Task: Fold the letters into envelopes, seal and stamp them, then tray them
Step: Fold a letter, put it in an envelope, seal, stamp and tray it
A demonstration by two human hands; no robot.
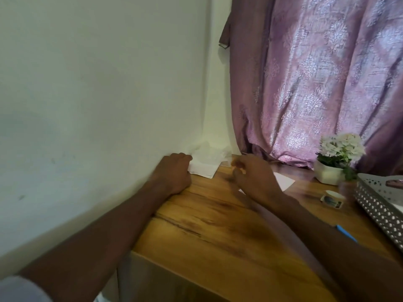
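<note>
- Left hand (174, 172), fingers curled, grips the stack of white letters (204, 168) at the desk's (218, 232) far corner by the wall.
- Right hand (254, 177) hovers beside, blurred, fingers loosely curled, holding nothing.
- Perforated tray (379, 205) sits at right.

A room in a home, by the look of it: a wooden desk (218, 225) pushed into the corner of a plain white wall (98, 83), a mauve damask-patterned curtain (316, 83) hanging beside it (daylight glows through), and a small potted white flower (340, 153) for decoration.
</note>
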